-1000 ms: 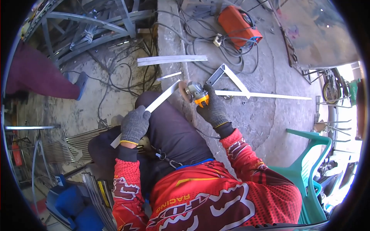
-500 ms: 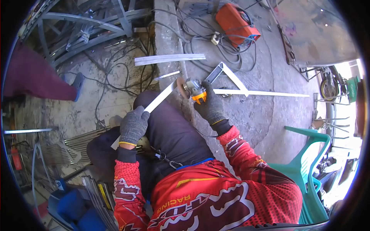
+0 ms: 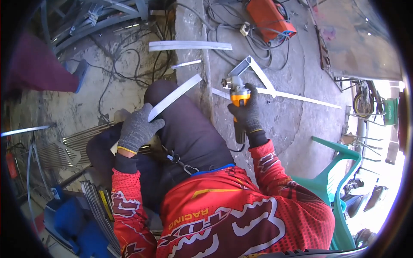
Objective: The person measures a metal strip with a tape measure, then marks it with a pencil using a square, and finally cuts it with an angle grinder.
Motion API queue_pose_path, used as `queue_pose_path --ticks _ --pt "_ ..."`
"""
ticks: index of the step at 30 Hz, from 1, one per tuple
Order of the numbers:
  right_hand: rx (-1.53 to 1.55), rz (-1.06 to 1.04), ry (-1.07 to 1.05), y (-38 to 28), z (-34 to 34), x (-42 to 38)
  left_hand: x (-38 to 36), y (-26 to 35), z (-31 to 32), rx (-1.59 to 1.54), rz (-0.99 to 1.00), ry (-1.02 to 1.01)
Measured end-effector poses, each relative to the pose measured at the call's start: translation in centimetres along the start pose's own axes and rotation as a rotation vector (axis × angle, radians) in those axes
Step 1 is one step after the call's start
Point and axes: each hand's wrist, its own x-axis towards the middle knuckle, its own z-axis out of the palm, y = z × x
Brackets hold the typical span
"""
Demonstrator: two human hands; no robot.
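My left hand (image 3: 138,132), in a grey knit glove, grips a flat light metal bar (image 3: 177,96) that slants over my raised thigh. The bar's far end sticks out past my knee, and its near end shows below the hand. My gloved right hand (image 3: 248,114) is wrapped round the body of an orange and grey angle grinder (image 3: 239,96), over the concrete floor. The grinder's head points away from me and stands apart from the bar. Beyond it lies an angled metal frame piece (image 3: 261,76) with a long thin strip (image 3: 305,99).
A red-orange machine (image 3: 271,20) with tangled cables sits at the far side. A curved metal strip (image 3: 189,45) lies across the floor step. To the right stands a green plastic chair (image 3: 337,148). Another person's leg (image 3: 41,69) is at left, near metal rods (image 3: 60,155).
The grinder has moved right, away from the bar's end, and its head has turned. My left hand has shifted left with the bar. The view has tilted slightly.
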Motion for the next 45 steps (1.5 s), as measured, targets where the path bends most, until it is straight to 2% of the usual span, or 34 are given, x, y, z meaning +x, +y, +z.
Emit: queue_pose_path --ticks 3,6,8,10,12,13,15,16,18,19,21,25,28,31,32,33,34,35,38,40,41,43,44,45 --pt "0.131 0.070 0.019 -2.0 -1.5 -0.1 -0.2 -0.6 0.4 -0.093 0.003 -0.041" --pt "0.010 0.025 0.055 -1.9 -2.4 -0.4 -0.2 -0.4 0.6 -0.130 0.092 -0.125" --pt "0.020 0.042 0.044 -1.7 -2.7 -0.7 -0.1 -0.4 0.9 -0.135 0.120 -0.124" --pt "-0.018 -0.039 0.054 0.1 -2.2 -0.8 0.0 -1.3 1.6 -0.134 0.141 -0.117" --pt "-0.008 -0.087 0.034 2.1 -1.3 -0.4 0.3 -3.5 2.8 0.092 0.388 -0.066" --pt "-0.001 -0.134 0.017 2.6 -1.0 -0.2 0.3 -4.1 3.2 0.094 0.385 -0.065" --pt "-0.020 -0.098 -0.018 -1.0 -0.7 -0.5 0.3 -4.7 3.6 0.148 0.409 -0.063" --pt "-0.041 -0.061 -0.052 -2.3 -0.3 -0.7 0.4 -4.2 3.3 0.149 0.410 -0.065" --pt "0.020 -0.086 -0.092 -2.5 0.7 0.0 0.6 -3.1 2.9 0.078 0.144 -0.165" --pt "-0.030 -0.117 -0.107 -3.0 1.0 0.2 0.5 -3.6 3.3 0.077 0.142 -0.167" --pt "-0.101 -0.179 -0.141 -2.2 1.9 1.4 0.4 -4.8 4.1 0.246 0.413 -0.068" --pt "-0.208 -0.275 -0.174 -2.9 2.3 1.8 0.0 -4.8 4.1 0.253 0.415 -0.043" --pt "-0.265 -0.395 -0.113 -1.6 2.1 1.6 0.3 -5.0 4.6 0.246 0.431 -0.060" --pt "-0.296 -0.242 -0.162 -0.8 1.2 0.8 0.4 -4.8 5.0 0.235 0.398 -0.057" --pt "-0.293 -0.252 -0.161 -0.7 1.1 0.4 0.4 -4.7 5.3 0.167 0.320 -0.051" --pt "-0.250 -0.172 -0.149 -0.6 1.0 0.0 0.5 -4.7 5.4 0.100 0.246 -0.044" --pt "-0.209 -0.093 -0.133 -0.4 1.0 -0.2 0.6 -4.8 5.4 0.105 0.250 -0.032" --pt "-0.126 -0.086 -0.115 -0.3 1.2 -0.3 0.5 -4.8 5.5 0.089 0.283 0.000" --pt "-0.193 -0.123 -0.094 -1.6 0.8 -0.4 0.6 -3.5 4.6 0.074 0.350 0.076" --pt "-0.166 -0.128 -0.103 -2.6 1.0 0.1 0.3 -2.0 3.3 -0.061 0.071 -0.069" --pt "-0.210 -0.131 -0.110 -3.5 1.0 0.3 0.3 -2.5 3.9 -0.057 0.073 -0.068" --pt "-0.255 -0.132 -0.134 -4.8 1.4 0.9 0.4 -3.2 4.6 0.010 0.199 0.016" --pt "-0.253 -0.135 -0.135 -4.6 1.8 1.1 0.4 -2.9 4.3 0.011 0.197 0.019" --pt "-0.243 -0.223 -0.121 -4.0 2.3 1.4 0.3 -2.6 4.1 -0.034 0.140 -0.001"
